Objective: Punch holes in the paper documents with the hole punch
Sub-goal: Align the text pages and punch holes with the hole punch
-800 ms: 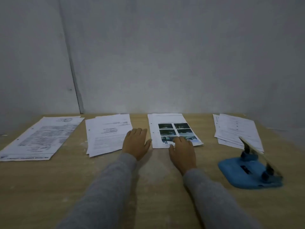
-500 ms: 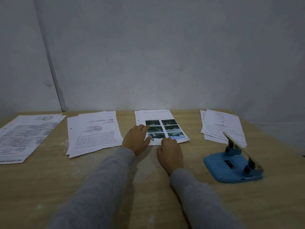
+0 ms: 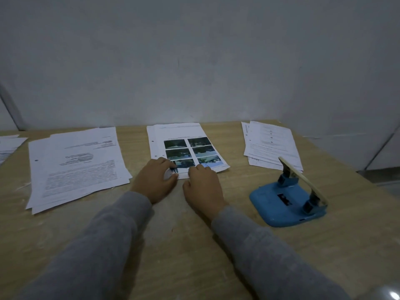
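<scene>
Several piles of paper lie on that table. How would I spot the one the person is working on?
Start at the wooden table against the grey wall and find the blue hole punch on its right. The next pile to its left, where both hands meet at the near edge, is the photo stack. It alone shows dark photos; its neighbours are plain text.

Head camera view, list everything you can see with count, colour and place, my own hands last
photo sheet stack: one, white with dark photos, centre back.
text stack: one, white, left of centre.
far-left papers: one pile, white, cut off at the left edge.
right stack: one, white, back right.
hole punch: one, blue, lever raised, front right.
table: one, light wood.
wall: grey, behind.
left hand: on the photo stack's near left corner.
right hand: at its near edge.
</scene>
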